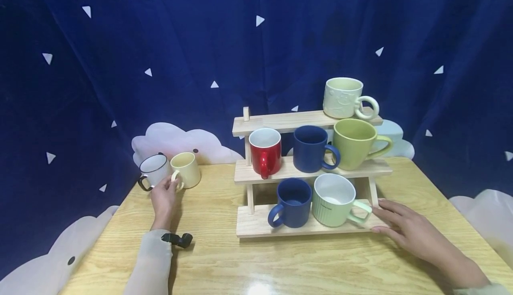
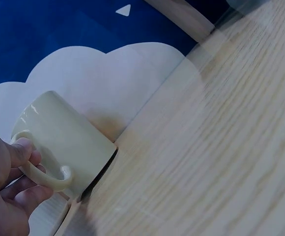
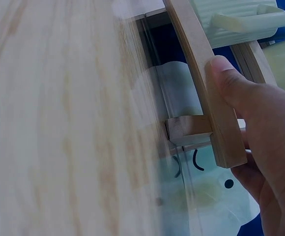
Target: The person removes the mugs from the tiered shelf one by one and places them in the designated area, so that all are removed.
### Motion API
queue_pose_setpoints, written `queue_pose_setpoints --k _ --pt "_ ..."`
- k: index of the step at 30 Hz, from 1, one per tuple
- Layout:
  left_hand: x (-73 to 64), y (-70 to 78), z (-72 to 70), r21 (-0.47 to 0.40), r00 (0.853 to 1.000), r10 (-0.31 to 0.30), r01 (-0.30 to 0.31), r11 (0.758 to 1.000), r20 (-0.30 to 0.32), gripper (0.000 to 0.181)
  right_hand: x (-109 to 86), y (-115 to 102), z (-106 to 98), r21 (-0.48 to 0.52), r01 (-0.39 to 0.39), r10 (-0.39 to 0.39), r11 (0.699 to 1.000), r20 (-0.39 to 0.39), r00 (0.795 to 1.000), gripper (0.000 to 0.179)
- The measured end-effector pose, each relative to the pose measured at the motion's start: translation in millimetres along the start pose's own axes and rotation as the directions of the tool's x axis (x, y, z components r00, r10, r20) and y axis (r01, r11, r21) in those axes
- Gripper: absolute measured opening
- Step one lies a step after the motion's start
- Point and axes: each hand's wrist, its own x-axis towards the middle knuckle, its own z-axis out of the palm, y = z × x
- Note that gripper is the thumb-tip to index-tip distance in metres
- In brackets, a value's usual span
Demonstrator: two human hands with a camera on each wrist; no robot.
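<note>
On the left side of the table, my left hand (image 1: 163, 199) pinches the handle of a pale yellow mug (image 1: 189, 172). The left wrist view shows thumb and fingers round that handle, and the mug (image 2: 66, 142) is at the tabletop; whether its base touches cannot be told. A white mug with a black rim and handle (image 1: 154, 165) stands just left of it. My right hand (image 1: 417, 232) holds the right end of the bottom board of a three-tier wooden rack (image 1: 256, 221), thumb at the front edge, fingers partly hidden behind.
The rack bears a cream embossed mug (image 1: 340, 101) on top; a red mug (image 1: 270, 154), a blue mug (image 1: 308, 152) and a green mug (image 1: 352, 148) midway; another blue mug (image 1: 294, 210) and a pale green ribbed mug (image 1: 330, 206) below. A blue curtain (image 1: 200, 41) hangs behind.
</note>
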Motion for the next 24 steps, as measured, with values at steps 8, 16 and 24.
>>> queue_pose_setpoints --k 8,16,24 --pt "-0.1 -3.0 1.3 -0.020 1.000 -0.023 0.023 1.000 0.004 0.031 0.2 0 0 0.003 0.003 -0.003 1.000 0.011 1.000 0.053" --pt "-1.3 -6.8 7.0 -0.050 1.000 -0.010 0.011 0.999 0.029 0.031 0.5 0 -1 0.005 -0.010 0.010 1.000 0.017 1.000 0.052" --pt "-4.6 -1.6 9.6 -0.010 0.999 0.007 -0.007 1.000 0.048 0.030 1.1 -1 -2 0.009 -0.014 0.013 1.000 0.040 0.999 0.052"
